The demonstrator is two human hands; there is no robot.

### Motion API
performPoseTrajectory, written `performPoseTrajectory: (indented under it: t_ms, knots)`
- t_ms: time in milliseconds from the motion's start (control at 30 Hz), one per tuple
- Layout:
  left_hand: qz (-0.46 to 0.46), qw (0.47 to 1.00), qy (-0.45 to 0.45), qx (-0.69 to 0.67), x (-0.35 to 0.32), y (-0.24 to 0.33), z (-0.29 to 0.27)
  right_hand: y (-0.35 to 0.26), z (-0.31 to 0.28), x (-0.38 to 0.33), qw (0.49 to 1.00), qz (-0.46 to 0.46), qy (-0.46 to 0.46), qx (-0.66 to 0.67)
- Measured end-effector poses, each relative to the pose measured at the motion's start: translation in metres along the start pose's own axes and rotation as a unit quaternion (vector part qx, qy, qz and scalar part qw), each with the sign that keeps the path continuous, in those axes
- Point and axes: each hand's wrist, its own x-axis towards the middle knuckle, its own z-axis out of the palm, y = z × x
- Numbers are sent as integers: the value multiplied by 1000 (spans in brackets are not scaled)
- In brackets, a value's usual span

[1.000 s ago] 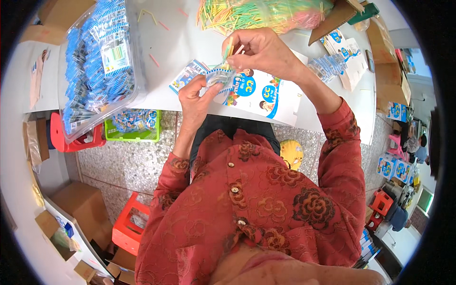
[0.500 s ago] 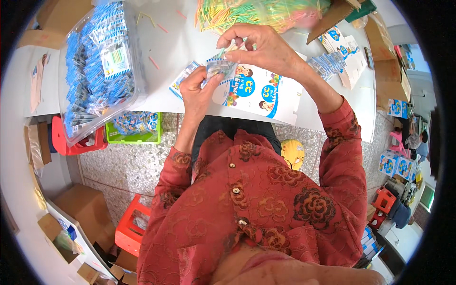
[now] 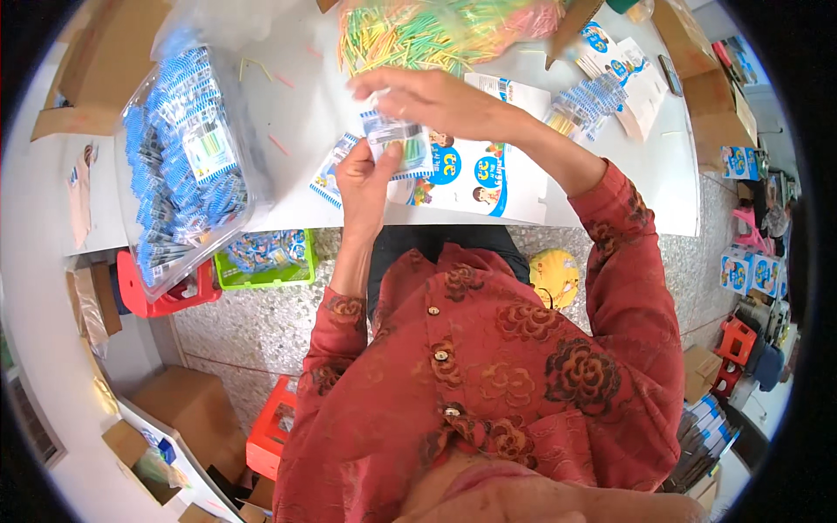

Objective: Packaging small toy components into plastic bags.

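Note:
My left hand [image 3: 363,181] pinches a small blue-and-white packet [image 3: 394,132] between thumb and fingers. Green and pale short sticks show through its clear part. Just above the packet's top end is my right hand [image 3: 440,103], its fingers stretched out flat and a little blurred. Whether it touches the packet I cannot tell. Beneath my hands lie a flat printed white card sheet [image 3: 523,187] and another blue-edged packet [image 3: 330,173]. Beyond them, a clear bag holds a heap of thin yellow, green and pink sticks [image 3: 410,39].
At left, a clear plastic tub [image 3: 253,187] is full of blue packets. A green basket [image 3: 266,281] with packets stands below the table edge. More packets [image 3: 586,105] and printed sheets [image 3: 641,109] lie at right. Loose sticks [image 3: 279,146] are scattered on the white table.
My right hand's fingers have gone from pinching at the packet's top to stretched out flat. The packet in my left hand has turned its face more into view. The whole view has shifted slightly.

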Motion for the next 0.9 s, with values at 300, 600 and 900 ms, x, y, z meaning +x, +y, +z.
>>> performPoseTrajectory:
  t_ms: [300, 600, 900]
  knots:
    - [7, 997, 70, -17, 1, 15, 8, 4, 1, -38, 986, 142, 73, 51]
    - [63, 990, 90, 90, -7, 11, 7, 1, 13, -45, 982, 80, 137, 101]
    - [118, 968, 17, 219, -15, 40, -15, -20, 26, -37, 992, 30, 102, 69]
